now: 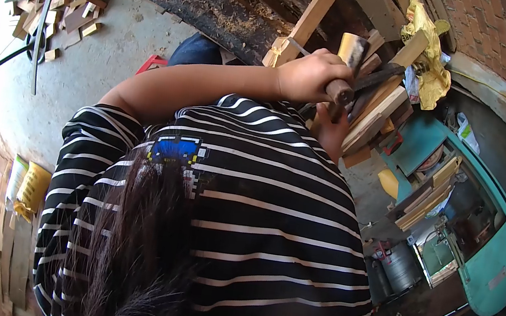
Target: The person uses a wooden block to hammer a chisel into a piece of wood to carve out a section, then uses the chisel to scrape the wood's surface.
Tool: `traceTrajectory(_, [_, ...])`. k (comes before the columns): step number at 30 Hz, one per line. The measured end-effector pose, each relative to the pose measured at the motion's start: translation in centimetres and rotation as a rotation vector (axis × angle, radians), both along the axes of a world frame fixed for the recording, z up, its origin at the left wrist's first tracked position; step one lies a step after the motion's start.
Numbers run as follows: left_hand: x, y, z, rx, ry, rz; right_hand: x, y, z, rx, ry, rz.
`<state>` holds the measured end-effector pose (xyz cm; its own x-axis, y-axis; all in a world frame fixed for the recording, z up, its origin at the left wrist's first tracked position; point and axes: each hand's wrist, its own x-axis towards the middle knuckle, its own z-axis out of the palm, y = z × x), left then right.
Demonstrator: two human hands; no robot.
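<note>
My left hand (314, 75) is closed round a wooden-handled tool (340, 92). The round butt of its handle shows, and a thin metal shaft (298, 47) sticks out on the other side towards a pale wooden bar (306, 22). Just below, my right hand (330, 130) is partly hidden by my striped shirt; its fingers are wrapped round a dark stick-like piece whose full shape I cannot make out. A short block (352, 47) with a yellowish face and a dark side stands behind the hands.
Stacked wood pieces (373, 120) lie right of my hands, with a crumpled yellow sack (432, 73) beyond. A dark, shaving-strewn surface (223, 6) spans the top. A turquoise machine (493, 279) stands at right. Wood offcuts (77, 20) lie at upper left.
</note>
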<state>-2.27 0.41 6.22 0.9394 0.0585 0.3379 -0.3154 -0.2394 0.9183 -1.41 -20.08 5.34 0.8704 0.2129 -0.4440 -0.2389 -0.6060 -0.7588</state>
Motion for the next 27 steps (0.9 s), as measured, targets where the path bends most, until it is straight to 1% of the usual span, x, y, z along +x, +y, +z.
traceTrajectory(1, [0.0,-0.1,-0.1,-0.003,0.004,0.006,0.1,-0.1,0.3,-0.003,0.004,0.006])
traceTrajectory(3, [-0.1,-0.3,0.0,0.021,-0.008,0.011,0.3,-0.3,1.1,0.250,-0.071,-0.033])
traceTrajectory(5, [-0.2,-0.1,0.2,0.013,-0.017,0.018,0.5,-1.5,1.3,0.267,-0.047,-0.036])
traceTrajectory(7, [-0.1,-0.1,0.4,-0.040,0.042,0.045,0.5,-1.2,3.3,0.279,-0.075,-0.021])
traceTrajectory(9, [-0.1,0.2,0.5,-0.046,0.041,0.069,0.4,-0.6,4.8,0.306,-0.096,-0.033])
traceTrajectory(11, [0.0,0.4,0.7,-0.052,0.037,0.094,0.8,-1.0,5.6,0.280,-0.208,0.093])
traceTrajectory(12, [0.0,0.5,0.7,-0.071,0.038,0.113,0.6,-0.2,6.5,0.294,-0.202,0.027])
traceTrajectory(13, [-0.1,0.5,0.7,-0.090,0.040,0.132,0.7,-0.3,7.0,0.296,-0.200,0.030])
traceTrajectory(15, [-0.1,0.6,0.7,-0.088,0.044,0.134,1.2,-0.6,7.9,0.243,-0.470,0.275])
traceTrajectory(16, [-0.2,0.7,0.6,-0.090,0.046,0.132,0.8,-0.4,7.9,0.310,-0.383,0.166])
traceTrajectory(17, [-0.2,0.7,0.6,-0.089,0.048,0.137,0.3,-0.5,8.8,0.418,-0.289,0.145])
traceTrajectory(19, [-0.2,0.6,0.3,-0.092,0.020,0.146,1.4,0.4,10.7,0.471,-0.344,0.379])
traceTrajectory(20, [-0.2,0.6,0.2,-0.092,0.019,0.148,0.7,1.5,11.5,0.542,-0.374,0.291])
traceTrajectory(21, [-0.2,0.7,0.2,-0.087,0.016,0.137,1.2,1.3,11.7,0.611,-0.361,0.340])
traceTrajectory(23, [-0.2,0.8,0.1,-0.083,0.010,0.130,0.8,1.5,12.2,0.800,-0.396,0.245])
traceTrajectory(24, [-0.3,0.8,0.0,-0.092,-0.002,0.117,1.6,0.9,13.0,0.838,-0.346,0.367])
traceTrajectory(25, [-0.3,0.7,-0.2,-0.101,-0.014,0.104,3.6,0.3,13.1,0.919,-0.279,0.604])
traceTrajectory(26, [-0.4,0.7,-0.3,-0.100,-0.013,0.107,2.9,-0.4,13.1,0.936,-0.346,0.497])
traceTrajectory(27, [-0.5,0.6,-0.4,-0.095,-0.022,0.101,1.7,0.9,14.3,0.949,-0.411,0.389])
